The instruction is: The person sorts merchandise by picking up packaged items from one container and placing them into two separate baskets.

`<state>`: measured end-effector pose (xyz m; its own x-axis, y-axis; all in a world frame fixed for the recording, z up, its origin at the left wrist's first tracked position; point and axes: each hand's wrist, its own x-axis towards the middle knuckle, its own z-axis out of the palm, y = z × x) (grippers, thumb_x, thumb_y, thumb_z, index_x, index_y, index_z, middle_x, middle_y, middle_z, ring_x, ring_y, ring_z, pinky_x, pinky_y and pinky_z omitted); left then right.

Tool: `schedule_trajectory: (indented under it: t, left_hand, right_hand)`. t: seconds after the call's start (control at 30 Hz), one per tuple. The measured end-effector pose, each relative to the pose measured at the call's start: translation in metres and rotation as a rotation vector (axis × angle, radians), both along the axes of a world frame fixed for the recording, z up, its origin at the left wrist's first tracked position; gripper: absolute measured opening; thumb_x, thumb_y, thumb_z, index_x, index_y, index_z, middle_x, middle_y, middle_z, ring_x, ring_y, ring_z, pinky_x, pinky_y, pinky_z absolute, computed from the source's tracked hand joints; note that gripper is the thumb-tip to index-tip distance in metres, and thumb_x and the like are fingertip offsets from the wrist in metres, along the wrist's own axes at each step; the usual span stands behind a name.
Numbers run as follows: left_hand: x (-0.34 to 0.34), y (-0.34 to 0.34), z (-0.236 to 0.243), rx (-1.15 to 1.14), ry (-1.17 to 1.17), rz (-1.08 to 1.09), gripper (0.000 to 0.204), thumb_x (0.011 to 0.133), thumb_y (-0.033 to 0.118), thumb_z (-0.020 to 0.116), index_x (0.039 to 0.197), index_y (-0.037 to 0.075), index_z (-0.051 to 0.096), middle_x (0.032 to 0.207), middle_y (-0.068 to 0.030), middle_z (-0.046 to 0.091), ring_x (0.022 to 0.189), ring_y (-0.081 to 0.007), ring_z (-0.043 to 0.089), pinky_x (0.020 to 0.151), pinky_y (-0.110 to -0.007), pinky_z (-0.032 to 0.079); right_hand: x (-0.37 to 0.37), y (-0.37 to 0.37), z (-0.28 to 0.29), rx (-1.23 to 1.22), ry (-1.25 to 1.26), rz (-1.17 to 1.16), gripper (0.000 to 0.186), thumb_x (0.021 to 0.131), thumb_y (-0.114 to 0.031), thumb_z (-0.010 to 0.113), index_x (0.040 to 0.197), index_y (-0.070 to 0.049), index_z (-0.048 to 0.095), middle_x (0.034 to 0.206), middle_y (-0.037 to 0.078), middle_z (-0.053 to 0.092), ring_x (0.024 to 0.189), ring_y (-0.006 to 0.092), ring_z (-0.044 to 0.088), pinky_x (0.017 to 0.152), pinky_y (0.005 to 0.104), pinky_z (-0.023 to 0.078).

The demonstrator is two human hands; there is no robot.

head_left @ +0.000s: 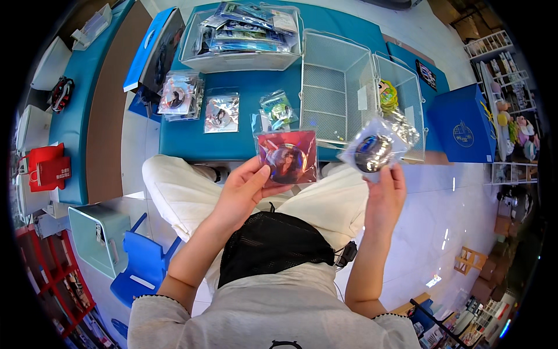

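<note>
My left hand (243, 189) grips a bagged round badge (289, 161) by its left edge; the badge has a red backing card and a dark-haired figure. Raised to the right, my right hand (385, 200) pinches the lower edge of a see-through bag with a dark, shiny round badge (372, 154). Just beyond the red one, a bagged green badge (279, 109) lies on the teal table (192, 139). Further left are a single pale bagged badge (221, 114) and a stack of bagged badges (176, 99).
A white wire basket (244, 61) full of flat packets stands at the back. Right of it are a wide white mesh basket (331, 96) and a narrower mesh basket (407, 75) with colourful items. A blue box (462, 125) stands far right, a blue chair (142, 262) lower left.
</note>
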<state>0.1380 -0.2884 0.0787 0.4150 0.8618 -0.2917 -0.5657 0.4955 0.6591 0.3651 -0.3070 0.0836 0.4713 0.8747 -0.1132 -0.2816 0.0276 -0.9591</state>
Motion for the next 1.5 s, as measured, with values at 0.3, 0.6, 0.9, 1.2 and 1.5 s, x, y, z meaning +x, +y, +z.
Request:
schedule_trajectory:
  t: [0.3,0.6,0.9,1.2,1.5]
  left_hand:
    - [0.001,-0.003,0.003,0.123,0.097,-0.023,0.031,0.088,0.011,0.036,0.116,-0.001,0.037,0.111,-0.0111,0.048,0.1,-0.0223,0.051,0.086,-0.04,0.042]
    - [0.014,-0.009,-0.009,-0.106,-0.126,0.091,0.036,0.087,0.01,0.038,0.121,0.0,0.029,0.114,-0.0089,0.042,0.097,-0.018,0.05,0.081,-0.034,0.046]
    - [-0.044,0.073,-0.114,-0.153,0.417,0.297,0.028,0.084,0.01,0.047,0.109,0.003,0.04,0.098,-0.0082,0.051,0.088,-0.014,0.053,0.066,-0.029,0.05]
    - [-0.09,0.233,-0.257,-0.213,0.846,0.72,0.042,0.073,0.008,0.059,0.113,0.005,0.046,0.09,-0.008,0.057,0.064,-0.0161,0.057,0.045,-0.025,0.048]
    - [-0.09,0.24,-0.25,-0.047,1.702,0.452,0.051,0.076,0.027,0.054,0.116,-0.002,0.039,0.111,-0.02,0.043,0.089,-0.0363,0.052,0.073,-0.042,0.044]
  right_hand:
    - [0.017,-0.007,0.008,0.034,0.059,-0.003,0.019,0.083,-0.008,0.046,0.101,-0.002,0.046,0.099,0.005,0.052,0.088,0.0132,0.051,0.073,0.0295,0.043]
    - [-0.057,0.0,-0.032,-0.207,0.124,0.451,0.015,0.079,0.001,0.045,0.093,0.002,0.05,0.092,0.008,0.055,0.082,0.0139,0.054,0.077,0.0269,0.044]
    - [-0.087,0.014,-0.052,-0.265,0.011,0.629,0.055,0.081,-0.004,0.049,0.126,-0.004,0.017,0.118,0.016,0.039,0.101,0.0211,0.049,0.086,0.0299,0.037]
    - [-0.09,0.038,-0.08,-0.418,-0.03,0.8,0.039,0.083,-0.007,0.043,0.12,-0.005,0.03,0.107,0.014,0.05,0.093,0.0223,0.054,0.078,0.0288,0.041]
    - [-0.104,0.087,-0.083,-0.492,-0.026,0.838,0.035,0.083,-0.007,0.043,0.117,-0.004,0.034,0.107,0.013,0.051,0.093,0.0214,0.054,0.079,0.0295,0.04]
